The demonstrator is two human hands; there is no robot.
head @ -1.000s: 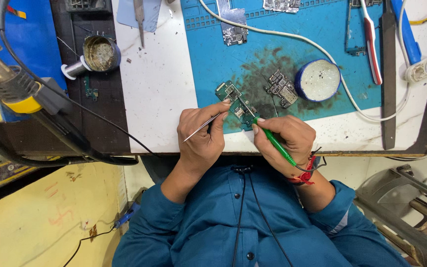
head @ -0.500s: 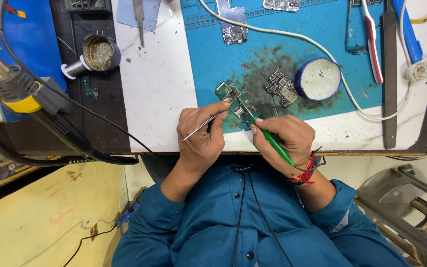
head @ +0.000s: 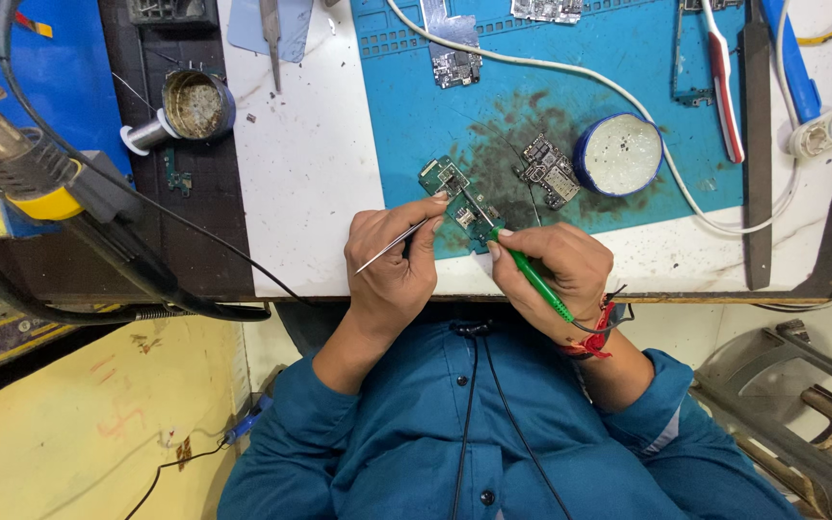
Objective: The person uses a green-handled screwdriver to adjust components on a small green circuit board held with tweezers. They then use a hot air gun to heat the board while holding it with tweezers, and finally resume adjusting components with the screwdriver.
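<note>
A small green circuit board (head: 458, 200) lies on the blue work mat (head: 532, 87), near its front edge. My left hand (head: 392, 265) pinches thin metal tweezers (head: 389, 247) and its fingertips rest on the board's left side. My right hand (head: 553, 273) grips a green-handled soldering iron (head: 530, 276) like a pen, its tip down on the board's near end. A second small board (head: 549, 170) sits just to the right, on a dark stained patch of the mat.
A round white tin (head: 618, 154) stands right of the boards. A white cable (head: 570, 72) crosses the mat. A red-handled tool (head: 724, 82) and a dark file (head: 756, 144) lie at right. A solder-wick tin (head: 195, 104) and hot-air handle (head: 40, 183) are at left.
</note>
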